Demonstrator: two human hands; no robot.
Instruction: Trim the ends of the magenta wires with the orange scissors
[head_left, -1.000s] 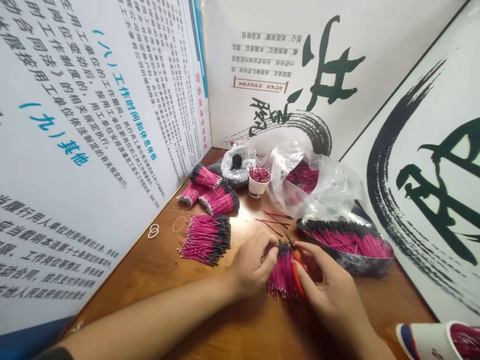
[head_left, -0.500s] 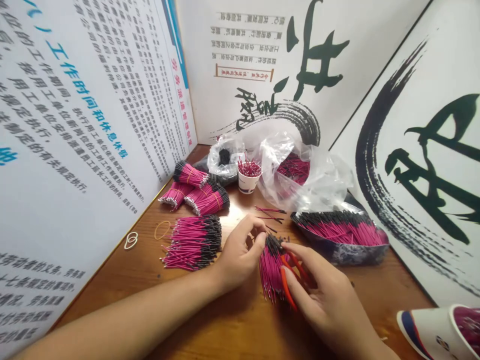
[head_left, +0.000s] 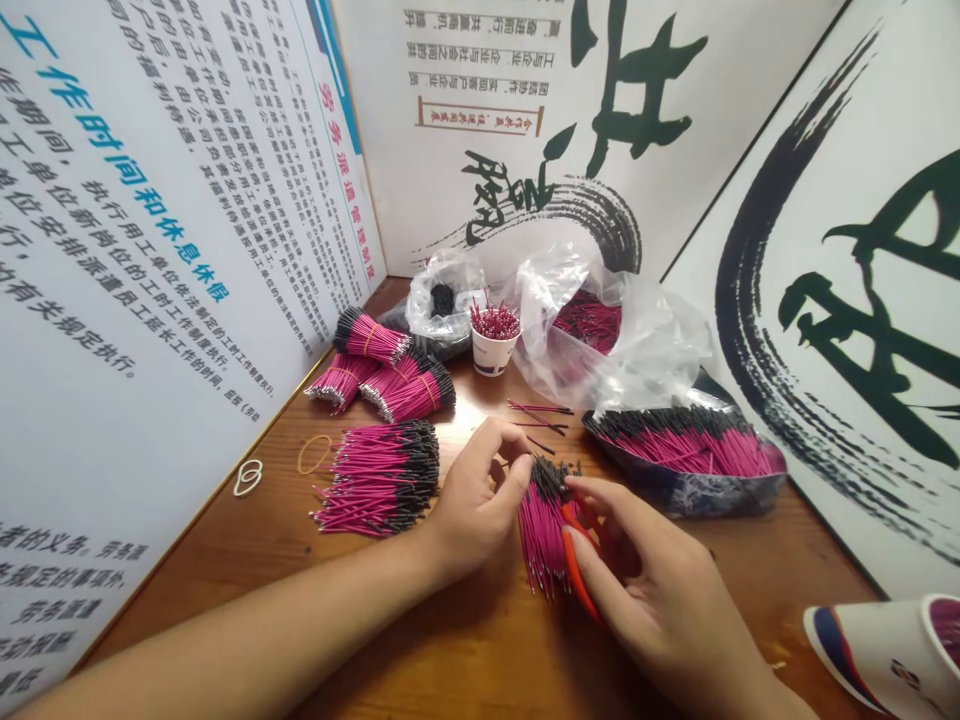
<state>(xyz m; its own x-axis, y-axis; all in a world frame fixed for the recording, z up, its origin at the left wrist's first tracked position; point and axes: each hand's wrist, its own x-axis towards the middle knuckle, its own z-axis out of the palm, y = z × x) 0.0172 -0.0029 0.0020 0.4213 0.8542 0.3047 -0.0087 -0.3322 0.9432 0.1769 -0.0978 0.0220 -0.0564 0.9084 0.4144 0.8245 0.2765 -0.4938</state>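
Note:
My right hand (head_left: pixel 652 580) is closed around red-handled pliers (head_left: pixel 582 575); their head is hidden near the black tips of a loose pile of magenta wires (head_left: pixel 544 540). At the upper left of that pile, thumb and forefinger of my left hand (head_left: pixel 484 490) are pinched together. What they hold, if anything, is too small to make out. The wires lie on the table with black-sleeved ends pointing away from me and bare metal ends towards me. A few loose wires (head_left: pixel 536 428) rest just beyond my hands.
To the left lies a flat stack of wires (head_left: pixel 371 478), with banded bundles (head_left: pixel 409 385) behind it. Rubber bands (head_left: pixel 248 478) lie near the wall. Behind stand a paper cup (head_left: pixel 495 350) and plastic bags (head_left: pixel 645 340); right, a dark tray (head_left: pixel 697 490) of wires and a tipped cup (head_left: pixel 870 650).
The view has shifted slightly. The red handles appear a little closer together in my right hand. My left hand keeps its pinch at the black wire ends.

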